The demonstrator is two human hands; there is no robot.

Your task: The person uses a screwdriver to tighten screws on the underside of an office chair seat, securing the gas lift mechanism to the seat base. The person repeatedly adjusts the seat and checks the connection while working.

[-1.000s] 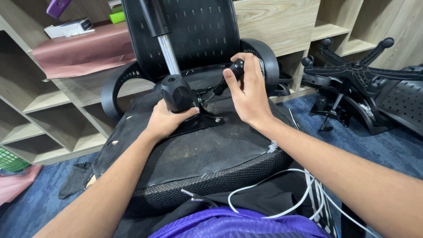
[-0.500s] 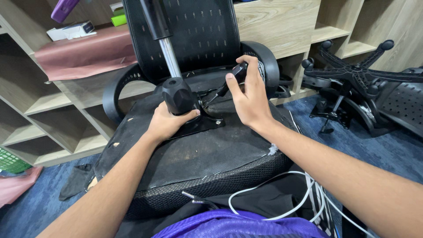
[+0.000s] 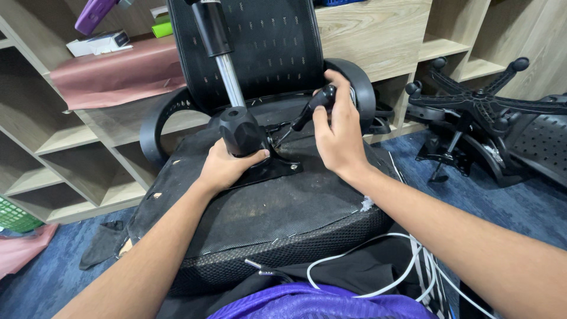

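An upturned black office chair seat (image 3: pixel 254 218) lies in front of me, its underside facing up. A black mechanism plate (image 3: pixel 269 168) is fixed at the seat's far end, with a chunky black knob (image 3: pixel 239 131) and a chrome gas cylinder (image 3: pixel 227 77) rising from it. My left hand (image 3: pixel 227 168) rests on the plate, fingers wrapped around the base of the knob. My right hand (image 3: pixel 336 133) grips the black adjustment lever (image 3: pixel 310 109) that sticks out to the right of the plate. The mesh backrest (image 3: pixel 266 41) stands behind.
Wooden cubby shelves (image 3: pixel 77 153) run along the back wall, holding pink sheet material (image 3: pixel 112 74) and small boxes. A second chair's star base with castors (image 3: pixel 478 106) lies at the right on blue carpet. White cables (image 3: pixel 407 266) trail near my lap.
Both hands keep the same grips; my right hand has shifted slightly on the lever. The view has tilted a little, so everything sits lower in the frame.
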